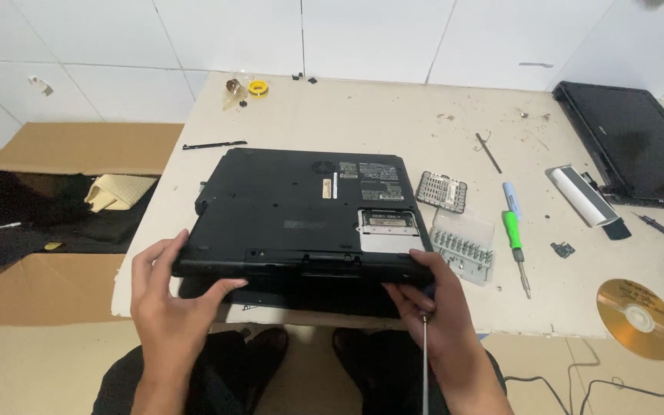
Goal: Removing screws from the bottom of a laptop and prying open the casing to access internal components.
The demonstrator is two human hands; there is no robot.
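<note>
I see a black laptop (301, 211) lying upside down in the middle of the frame, on a pale table (393, 115). On its underside, toward the upper right, sit several small rectangular labels (370, 170), pale grey with dark print, and below them a silvery rectangular cover plate (387, 229) with a dark strip along its top. A narrow white sticker (335, 184) stands upright near the centre.

My left hand (167, 296) is at the lower left of the frame, fingers spread and curled over the laptop's near left corner, thumb pressed against the front edge. My right hand (436, 307) is at the lower centre-right, gripping the near right corner, and a thin screwdriver shaft (424, 361) runs down from under the fingers; how it is held I cannot tell. The hands are well apart, one at each near corner, both clamped on the laptop.

Just right of the laptop lie a clear bit case (463, 244) and a small dark grid-patterned holder (441, 190). Further right are a green-handled screwdriver (515, 247), a white bar (582, 196), and a gold disc (639, 319) at the lower right. A second black laptop part (632, 138) fills the upper right. An open cardboard box (78, 150) stands at the left.
</note>
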